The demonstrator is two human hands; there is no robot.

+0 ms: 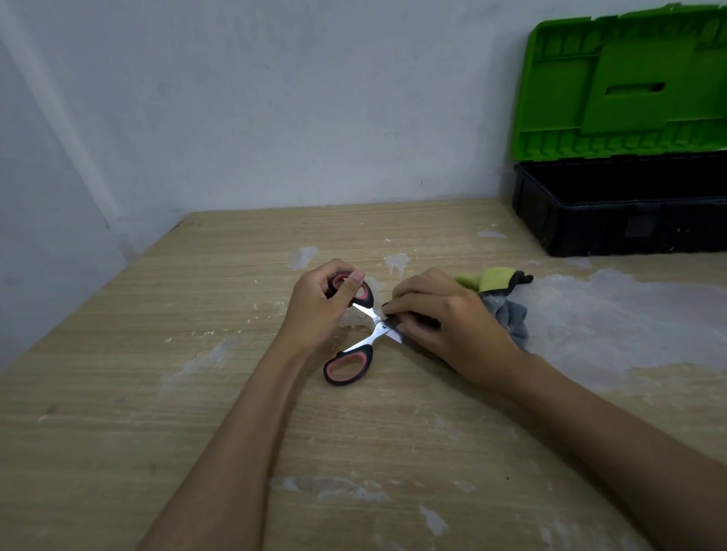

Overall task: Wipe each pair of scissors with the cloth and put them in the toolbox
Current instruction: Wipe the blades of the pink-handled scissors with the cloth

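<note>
Scuffed wooden table (105, 422) meets pale wall (255, 110), toolbox (632, 209) behind.

My scissors (368, 334), black handles with pink lining, lie spread wide open mid-bench, 1 loop (346, 367) nearest me. The grey and yellow-green cloth (503, 304) bunches just right of them, seemingly covering the blades. The toolbox (632, 209) sits far right, black tray, green lid (632, 84) standing upright.
</note>
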